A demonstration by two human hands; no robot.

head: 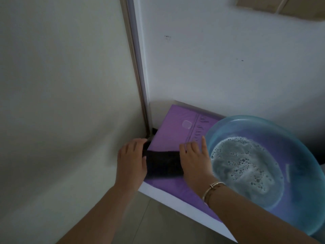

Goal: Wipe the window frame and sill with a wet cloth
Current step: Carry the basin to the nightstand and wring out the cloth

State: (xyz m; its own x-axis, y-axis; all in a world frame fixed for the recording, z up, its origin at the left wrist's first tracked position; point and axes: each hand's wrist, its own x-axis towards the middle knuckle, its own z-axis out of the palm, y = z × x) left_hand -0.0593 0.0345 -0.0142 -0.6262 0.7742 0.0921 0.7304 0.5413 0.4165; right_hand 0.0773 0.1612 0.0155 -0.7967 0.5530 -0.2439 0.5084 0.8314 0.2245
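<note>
Seen from above, looking down into a room corner. Two bare forearms reaching in from the bottom edge, both hands laid on a dark cloth (pixel 162 163) folded into a band. Left hand (pixel 132 160) at the cloth's left end, fingers (pixel 136 145) curled over that end and gripping it, close against a pale panel (pixel 61 85). Right hand (pixel 194 159) at the cloth's right end, fingers (pixel 189 147) straight and together, pressing flat on top rather than clutching; a gold bracelet (pixel 213 189) on that wrist. Held at both ends, probably to keep the cloth stretched and folded for wiping.

Cloth lying across a purple sheet (pixel 175 131) with faint lettering, spread over a white ledge (pixel 175 199), likely the sill. Sheet probably there to catch drips, though its purpose not certain.

Just beside the right hand, on the same purple sheet, a translucent blue basin (pixel 302 147) holding foamy, bubbly water (pixel 246 164); kept within easy reach, presumably for wetting and rinsing. Whether the cloth is already wet: cannot tell.

Rising from the corner just beyond the left hand, a narrow metallic frame strip (pixel 135 59) between the pale panel and a white wall (pixel 228 59) marked with a few small dark specks. Cardboard box (pixel 281 6) at the top right. Beige floor tiles (pixel 158 222) below the ledge.
</note>
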